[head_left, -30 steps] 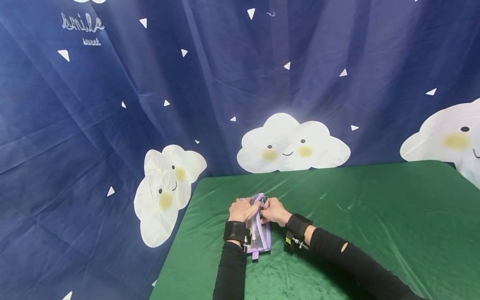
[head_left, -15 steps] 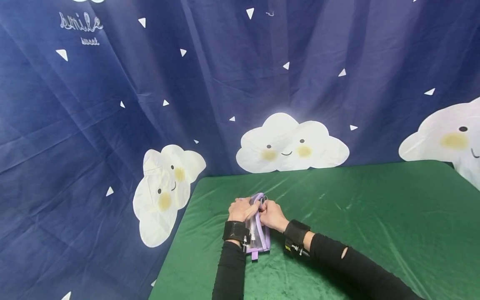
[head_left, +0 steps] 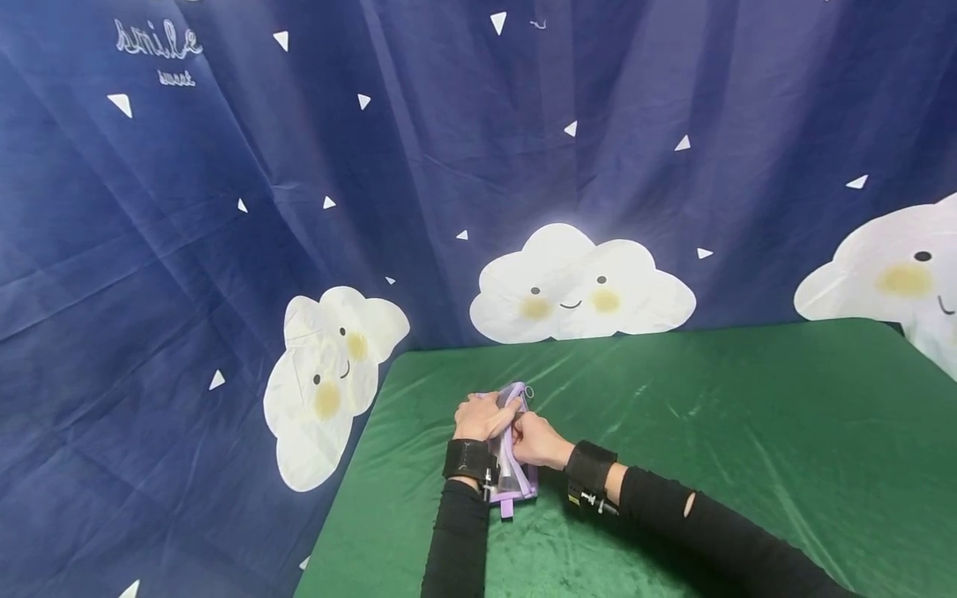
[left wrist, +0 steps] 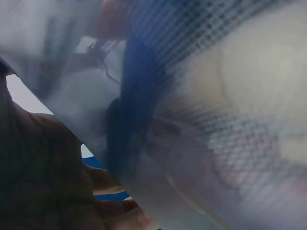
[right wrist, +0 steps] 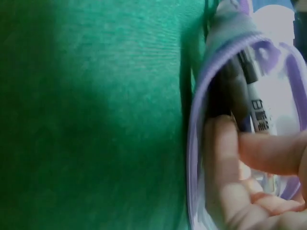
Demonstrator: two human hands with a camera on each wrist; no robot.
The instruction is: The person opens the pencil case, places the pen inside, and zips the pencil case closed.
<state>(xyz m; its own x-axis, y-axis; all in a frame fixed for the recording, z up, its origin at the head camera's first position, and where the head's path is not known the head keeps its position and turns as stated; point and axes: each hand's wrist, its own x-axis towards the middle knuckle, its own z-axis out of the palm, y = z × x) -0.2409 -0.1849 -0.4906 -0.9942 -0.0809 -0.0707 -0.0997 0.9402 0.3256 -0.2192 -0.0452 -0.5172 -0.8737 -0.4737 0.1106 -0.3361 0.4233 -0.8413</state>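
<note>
A clear zip pencil pouch [head_left: 523,477] with purple edging lies on the green cloth, its mouth gaping to the right. My left hand [head_left: 482,417] holds its far left part, thumb across the top near the zip. Inside the mouth is my right hand [head_left: 540,440]. In the right wrist view its thumb and index finger pinch the near end of a dark pen [right wrist: 236,93]. Beside that pen lies a white marker [right wrist: 259,108] with dark lettering and a black cap. Blurred see-through plastic and mesh [left wrist: 182,43] fill most of the left wrist view.
A green cloth [head_left: 710,465] covers the table. Behind it hangs a dark blue curtain [head_left: 419,166] printed with clouds and triangles. A small ring [head_left: 529,392] sticks out at the pouch's far right corner. Black bands circle both wrists.
My right hand has slid toward me along the pouch's mouth and a little left, deeper into it. The ring at the far corner now shows more. My left hand has stayed in place.
</note>
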